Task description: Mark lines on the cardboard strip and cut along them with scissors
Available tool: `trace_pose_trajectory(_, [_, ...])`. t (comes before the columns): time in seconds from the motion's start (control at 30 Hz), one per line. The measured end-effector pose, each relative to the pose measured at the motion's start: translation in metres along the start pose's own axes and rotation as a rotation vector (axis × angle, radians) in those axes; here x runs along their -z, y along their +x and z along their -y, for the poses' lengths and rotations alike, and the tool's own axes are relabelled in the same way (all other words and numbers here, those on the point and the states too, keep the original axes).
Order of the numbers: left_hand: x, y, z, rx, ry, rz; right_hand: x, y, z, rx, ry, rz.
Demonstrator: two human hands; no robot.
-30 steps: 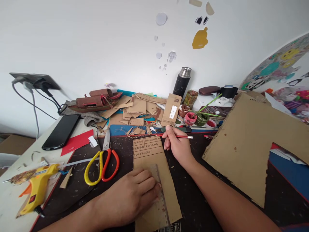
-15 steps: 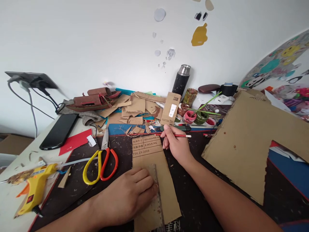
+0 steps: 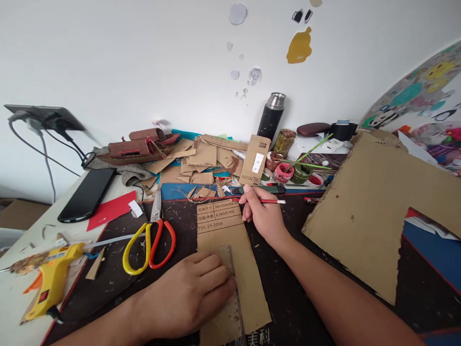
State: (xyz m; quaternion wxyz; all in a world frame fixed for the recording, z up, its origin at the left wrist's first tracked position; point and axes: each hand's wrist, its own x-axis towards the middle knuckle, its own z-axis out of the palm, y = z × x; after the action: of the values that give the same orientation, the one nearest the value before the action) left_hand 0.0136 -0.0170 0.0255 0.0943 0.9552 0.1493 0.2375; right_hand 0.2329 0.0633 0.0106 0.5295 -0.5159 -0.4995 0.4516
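Note:
A strip of brown cardboard [image 3: 252, 288] with printed characters at its far end lies on the dark mat in front of me. Along it rests a clear ruler [image 3: 234, 312]. My left hand [image 3: 201, 288] is closed over the ruler, fingers curled and pressing it against the cardboard; part of the ruler is hidden beneath. Beyond the strip's far right corner, my right hand [image 3: 262, 211] pinches a red pencil [image 3: 269, 201], its white end pointing right. Scissors [image 3: 149, 245] with one yellow and one red handle lie left of the strip.
A yellow glue gun [image 3: 54, 274] and a black phone [image 3: 88, 194] lie at the left. A brown model boat [image 3: 139, 148], cardboard scraps [image 3: 205, 154], a green-handled cutter [image 3: 275, 189] and paint jars [image 3: 284, 172] line the back. At right lies a large cardboard sheet [image 3: 363, 206].
The view has shifted very slightly. Both hands keep their places on the ruler and the pencil.

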Motion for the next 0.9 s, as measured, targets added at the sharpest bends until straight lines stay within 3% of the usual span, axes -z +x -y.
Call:
trace_pose_trajectory(0.2, [-0.0024, 0.0004, 0.0011, -0.058, 0.041, 0.020, -0.0002, 0.0013, -0.0008, -0.001, 0.027, -0.003])
trace_pose_trajectory(0.9, [-0.0075, -0.0025, 0.0075, 0.065, 0.075, 0.001, -0.0004, 0.0008, -0.0010, 0.022, 0.002, 0.015])
